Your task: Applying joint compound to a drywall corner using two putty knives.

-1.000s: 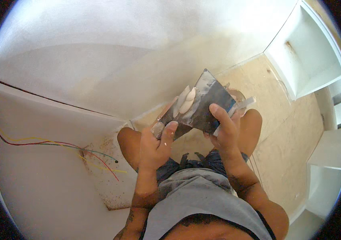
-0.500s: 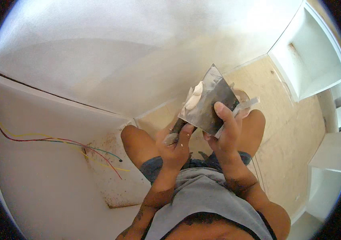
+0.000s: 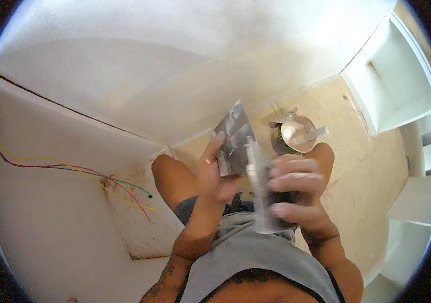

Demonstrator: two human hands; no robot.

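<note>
My left hand (image 3: 214, 174) is closed around a dark flat metal scraper (image 3: 237, 144), its thumb pressed on the blade. Pale smears mark the blade's face and edge. Beside it, my right hand (image 3: 299, 189) is blurred by motion, its fingers wrapped around the dark grip of a wide putty knife (image 3: 261, 192). That knife stands nearly edge-on, close to the scraper's right edge; whether they touch, I cannot tell. Past my right knee, a round tub (image 3: 312, 126) with whitish paste inside stands on the floor, a pale flat strip (image 3: 312, 135) lying over its rim.
A white panel or wall (image 3: 185, 86) rises in front of me. Loose red, yellow and green wires (image 3: 74, 174) hang from the left side over a stained white board (image 3: 142, 227). White open box units (image 3: 402, 76) stand at the right, on tan flooring (image 3: 357, 182).
My hands have moved apart. The right has swung down and right with the putty knife; the left now grips the scraper by its blade. The tub is less hidden.
</note>
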